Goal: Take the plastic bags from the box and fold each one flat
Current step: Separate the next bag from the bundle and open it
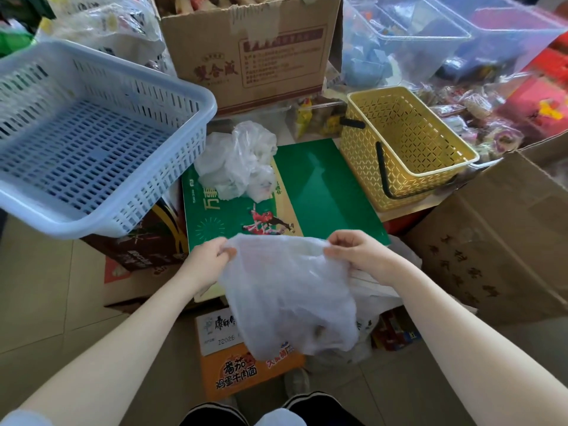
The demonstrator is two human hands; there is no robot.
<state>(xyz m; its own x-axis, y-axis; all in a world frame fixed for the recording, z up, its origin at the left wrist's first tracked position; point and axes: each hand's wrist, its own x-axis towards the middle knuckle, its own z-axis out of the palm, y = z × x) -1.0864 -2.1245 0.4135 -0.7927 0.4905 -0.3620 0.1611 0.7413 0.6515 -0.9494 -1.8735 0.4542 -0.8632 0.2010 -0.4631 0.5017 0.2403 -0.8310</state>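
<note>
Both hands up front, near centre: left hand [212,256] and right hand [353,252] each pinching top edge of translucent plastic bag [285,299], hanging between them over orange box [242,370]. Crumpled bags [239,161] farther back on green box [322,192], btwn blue basket [101,118] left & yellow basket [405,142] right.

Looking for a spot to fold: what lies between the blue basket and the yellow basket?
In the head view, a green carton with crumpled plastic bags on its far left corner.

Left hand [212,256] and right hand [353,252] each pinch the top edge of a translucent plastic bag [289,299], hanging before a green carton [322,195] bearing crumpled bags [238,162].
</note>
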